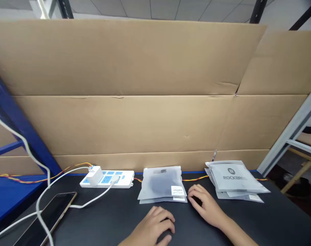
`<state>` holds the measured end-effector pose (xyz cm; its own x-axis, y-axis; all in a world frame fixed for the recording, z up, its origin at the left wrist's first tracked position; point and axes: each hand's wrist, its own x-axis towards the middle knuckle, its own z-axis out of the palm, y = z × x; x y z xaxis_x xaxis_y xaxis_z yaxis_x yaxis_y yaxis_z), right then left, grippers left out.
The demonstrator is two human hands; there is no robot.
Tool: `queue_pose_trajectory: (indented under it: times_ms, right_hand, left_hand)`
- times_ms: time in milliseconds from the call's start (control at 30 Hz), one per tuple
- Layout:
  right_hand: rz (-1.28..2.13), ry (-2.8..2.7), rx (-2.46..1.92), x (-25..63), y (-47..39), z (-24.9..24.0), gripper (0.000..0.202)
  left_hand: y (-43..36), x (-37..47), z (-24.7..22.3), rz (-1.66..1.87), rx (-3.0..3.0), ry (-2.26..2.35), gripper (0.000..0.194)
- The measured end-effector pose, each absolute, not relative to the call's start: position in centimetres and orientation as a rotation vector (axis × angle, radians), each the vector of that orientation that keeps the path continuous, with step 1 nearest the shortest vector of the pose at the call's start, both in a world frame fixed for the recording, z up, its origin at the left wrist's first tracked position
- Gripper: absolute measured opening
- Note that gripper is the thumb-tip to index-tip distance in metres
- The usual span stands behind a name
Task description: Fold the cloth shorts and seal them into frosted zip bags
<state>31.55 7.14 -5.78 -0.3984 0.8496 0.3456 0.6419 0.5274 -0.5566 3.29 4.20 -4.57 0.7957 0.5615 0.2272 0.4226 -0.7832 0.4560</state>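
Two flat frosted plastic bags [159, 184] lie stacked on the black tabletop in the middle, each with a white barcode label at its lower right corner. My right hand [206, 205] is at the right edge of this stack, with its fingers loosely curved, a gap between thumb and forefinger, and nothing visibly held. Its fingertips are close to the bags' corner; whether they touch it I cannot tell. In front of the stack, my left hand [154, 227] rests low over the table, fingers bent but apart, holding nothing.
Further right is a messy pile of frosted ROCKBROS bags [230, 181], with a pen [214, 155] behind it. On the left are a white power strip [119, 184] with plugs and cables, and a phone [46, 218]. A cardboard wall [145, 123] closes off the back.
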Motion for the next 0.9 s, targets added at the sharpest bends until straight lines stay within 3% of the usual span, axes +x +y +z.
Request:
queue_pose_trajectory:
  times_ms: [300,900]
  right_hand:
    - [0.645,-2.135,-1.202,32.06,7.24,-5.68,0.017]
    - [0.681,-2.116,-1.188,32.45,7.21,-5.54,0.016]
  left_hand:
    - [4.77,3.29,-5.35,0.538,2.632,0.721,0.018]
    - [5.05,3.36,-5.03,0.453,2.635,0.706,0.014]
